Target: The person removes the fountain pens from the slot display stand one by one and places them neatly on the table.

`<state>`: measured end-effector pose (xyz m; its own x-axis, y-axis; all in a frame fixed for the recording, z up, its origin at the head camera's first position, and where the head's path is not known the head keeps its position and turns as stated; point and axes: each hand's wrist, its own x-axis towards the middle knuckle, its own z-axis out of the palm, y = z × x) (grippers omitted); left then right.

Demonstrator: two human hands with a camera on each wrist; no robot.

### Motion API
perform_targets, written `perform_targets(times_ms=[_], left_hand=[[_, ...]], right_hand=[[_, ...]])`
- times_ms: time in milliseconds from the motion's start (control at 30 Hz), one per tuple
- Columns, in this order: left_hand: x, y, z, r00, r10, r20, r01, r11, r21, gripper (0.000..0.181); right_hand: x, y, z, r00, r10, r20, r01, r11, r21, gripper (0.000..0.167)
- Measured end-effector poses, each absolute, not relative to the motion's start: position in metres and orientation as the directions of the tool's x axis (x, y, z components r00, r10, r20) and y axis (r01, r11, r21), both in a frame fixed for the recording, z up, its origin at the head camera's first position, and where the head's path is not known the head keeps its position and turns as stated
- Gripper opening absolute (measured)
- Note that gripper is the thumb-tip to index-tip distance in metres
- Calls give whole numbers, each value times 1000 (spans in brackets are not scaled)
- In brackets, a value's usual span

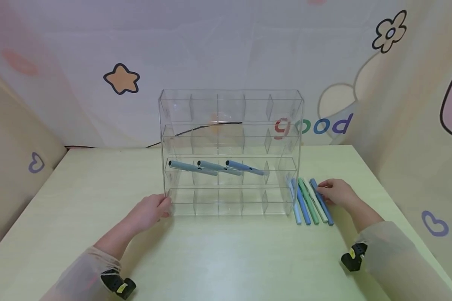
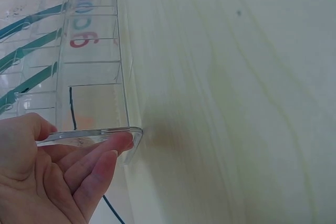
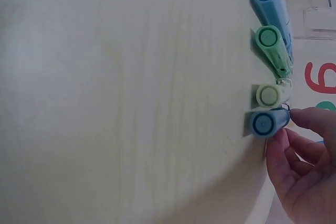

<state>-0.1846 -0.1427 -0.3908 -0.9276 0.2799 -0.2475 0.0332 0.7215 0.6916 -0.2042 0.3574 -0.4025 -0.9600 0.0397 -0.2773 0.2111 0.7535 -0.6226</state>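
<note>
A clear acrylic rack (image 1: pixel 231 188) with rows of small compartments stands upright in the head view. My left hand (image 1: pixel 149 212) grips its lower left side edge, the thumb on one face and fingertips (image 2: pixel 122 141) on the other. Two teal marker pens (image 1: pixel 182 166) and a blue marker (image 1: pixel 241 166) lie slanted in the rack's second row from the bottom. To the right, my right hand (image 1: pixel 338 193) pinches the far end of a dark blue marker (image 3: pixel 263 123), the outermost in a row of several on the table.
Beside the dark blue marker lie a pale green marker (image 1: pixel 316 201), a green marker (image 1: pixel 309 201), a blue marker (image 1: pixel 304 207) and a light blue marker (image 1: pixel 296 212), near the rack's right side. A printed cloth (image 1: pixel 226 46) hangs behind the table (image 1: pixel 229 259).
</note>
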Motion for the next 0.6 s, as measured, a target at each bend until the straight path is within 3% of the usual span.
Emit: perform_targets(times_ms=[600], left_hand=[[-183,-143,-388,-925,282,-256,31,725,688,42]], right_hand=[[-204,361,-394,-954,56,-296,228,777,-586,37]])
